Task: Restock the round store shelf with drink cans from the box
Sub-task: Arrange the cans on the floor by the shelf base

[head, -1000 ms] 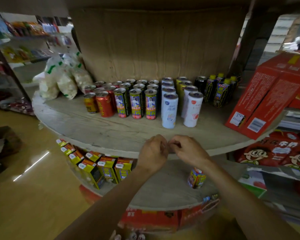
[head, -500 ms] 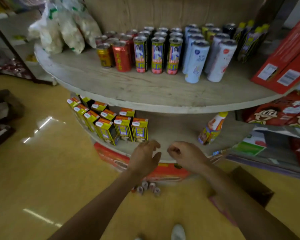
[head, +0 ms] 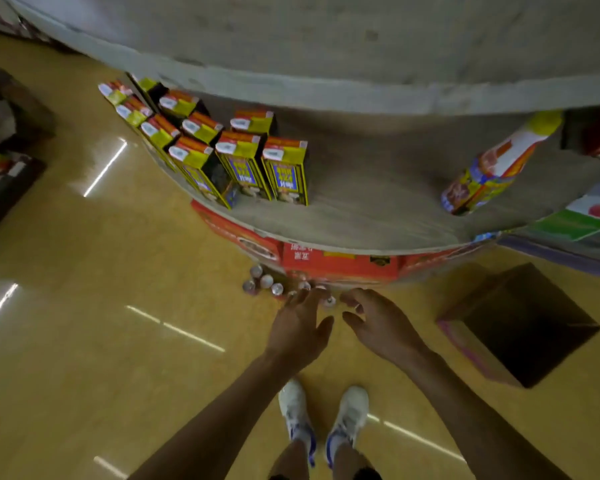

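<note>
Two empty grips: the left hand (head: 298, 329) and right hand (head: 381, 327) hover with fingers spread, holding nothing, just above the drink cans (head: 265, 284) clustered on the floor against the round shelf (head: 378, 209). Each hand should probably wrap one upright can's side, not its rim. The box (head: 520, 323) stands open to the right.

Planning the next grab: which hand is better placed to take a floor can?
Left, probably: the left hand has open fingers over the cans, most of which lie on its side; the right hand sits at the cluster's right edge.
</note>
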The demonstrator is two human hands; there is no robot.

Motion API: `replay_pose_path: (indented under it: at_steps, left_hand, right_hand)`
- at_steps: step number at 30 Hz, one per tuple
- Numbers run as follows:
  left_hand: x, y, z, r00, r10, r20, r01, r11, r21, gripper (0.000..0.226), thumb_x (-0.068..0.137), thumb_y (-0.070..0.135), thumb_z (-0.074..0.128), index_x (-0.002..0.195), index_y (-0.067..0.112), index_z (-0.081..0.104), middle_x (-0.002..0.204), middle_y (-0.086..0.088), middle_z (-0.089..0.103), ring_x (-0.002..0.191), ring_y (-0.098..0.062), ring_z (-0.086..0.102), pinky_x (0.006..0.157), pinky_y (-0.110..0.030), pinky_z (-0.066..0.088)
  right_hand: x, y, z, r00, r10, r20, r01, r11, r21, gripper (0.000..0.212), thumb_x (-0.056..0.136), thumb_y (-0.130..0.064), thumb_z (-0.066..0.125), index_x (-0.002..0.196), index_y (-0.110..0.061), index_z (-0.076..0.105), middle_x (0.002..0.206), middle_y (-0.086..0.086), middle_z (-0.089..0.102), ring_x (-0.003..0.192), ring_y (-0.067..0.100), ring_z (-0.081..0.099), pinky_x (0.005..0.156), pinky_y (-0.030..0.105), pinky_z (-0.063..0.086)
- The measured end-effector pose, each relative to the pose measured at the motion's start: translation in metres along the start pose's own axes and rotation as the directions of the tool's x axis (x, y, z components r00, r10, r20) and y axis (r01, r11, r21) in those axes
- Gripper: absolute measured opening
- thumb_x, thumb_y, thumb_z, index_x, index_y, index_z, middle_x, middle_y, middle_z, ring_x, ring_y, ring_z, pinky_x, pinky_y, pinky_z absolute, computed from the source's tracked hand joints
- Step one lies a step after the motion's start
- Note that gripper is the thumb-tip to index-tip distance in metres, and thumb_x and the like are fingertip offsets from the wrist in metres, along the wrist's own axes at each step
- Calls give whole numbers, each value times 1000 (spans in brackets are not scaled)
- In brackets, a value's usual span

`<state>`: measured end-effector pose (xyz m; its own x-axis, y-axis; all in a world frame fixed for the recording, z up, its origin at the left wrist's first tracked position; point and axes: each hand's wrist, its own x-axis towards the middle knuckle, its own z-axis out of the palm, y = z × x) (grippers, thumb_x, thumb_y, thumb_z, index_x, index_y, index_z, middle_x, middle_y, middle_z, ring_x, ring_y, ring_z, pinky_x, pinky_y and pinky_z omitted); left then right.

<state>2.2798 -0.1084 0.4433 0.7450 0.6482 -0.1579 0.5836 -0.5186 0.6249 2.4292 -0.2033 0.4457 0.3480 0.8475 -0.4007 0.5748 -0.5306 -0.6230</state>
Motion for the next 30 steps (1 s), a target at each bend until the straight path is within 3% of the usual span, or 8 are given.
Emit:
replay_pose_path:
  at_steps: [11, 24, 30]
  left_hand:
    - [23, -93, 140, 975, -184, 127, 191, 981, -43, 51, 92, 25, 68, 140, 17, 51, 130, -8, 59, 121, -27, 55, 92, -37, 49]
    - [95, -299, 336, 954, -185, 236, 184, 983, 28, 57, 92, 26, 69, 144, 16, 46, 135, -10, 56, 123, -26, 53, 101, -38, 46]
    - [139, -362, 391, 949, -107, 296, 93, 994, 63, 68, 88, 25, 73, 147, 16, 41, 137, -12, 55, 125, -31, 53, 101, -44, 47]
  right_hand:
    - [56, 122, 117, 979, 160, 123, -168, 984, 57, 36, 100, -27, 58, 136, -24, 54, 133, -1, 59, 121, 14, 58, 92, 29, 48]
    - [195, 287, 306, 953, 266, 145, -281, 955, 97, 40, 98, -27, 61, 137, -26, 53, 129, -2, 60, 111, 12, 61, 86, 23, 44]
    - [247, 345, 353, 931, 289, 222, -298, 955, 5, 54, 96, -27, 64, 146, -21, 42, 129, 4, 57, 112, 20, 61, 93, 33, 49]
